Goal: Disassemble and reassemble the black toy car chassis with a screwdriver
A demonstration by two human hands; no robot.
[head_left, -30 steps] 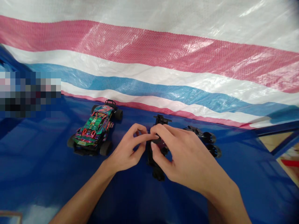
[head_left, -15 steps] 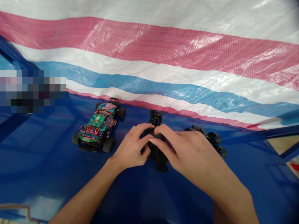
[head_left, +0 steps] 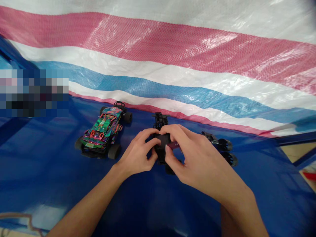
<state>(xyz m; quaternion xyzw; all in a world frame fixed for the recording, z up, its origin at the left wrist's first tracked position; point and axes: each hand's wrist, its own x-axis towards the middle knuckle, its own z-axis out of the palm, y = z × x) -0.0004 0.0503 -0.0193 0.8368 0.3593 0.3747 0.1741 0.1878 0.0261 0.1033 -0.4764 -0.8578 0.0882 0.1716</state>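
Observation:
A bare black toy car chassis (head_left: 161, 122) lies on the glossy blue table (head_left: 49, 171), nose pointing away from me. Both hands grip its middle. My left hand (head_left: 138, 154) curls round its left side, fingers closed on it. My right hand (head_left: 192, 158) covers its right side, thumb and fingers pinched on the chassis; a small reddish part shows under the fingers. Much of the chassis is hidden beneath the hands.
A complete toy race car (head_left: 103, 131) with a green, red and purple body stands left of the hands. Black wheels and parts (head_left: 222, 148) lie to the right. A striped woven tarp (head_left: 172, 65) hangs behind the table. The table's right edge (head_left: 293, 148) is near.
The hands have closed in over the chassis and it has slid a little farther from me. The view has shifted slightly.

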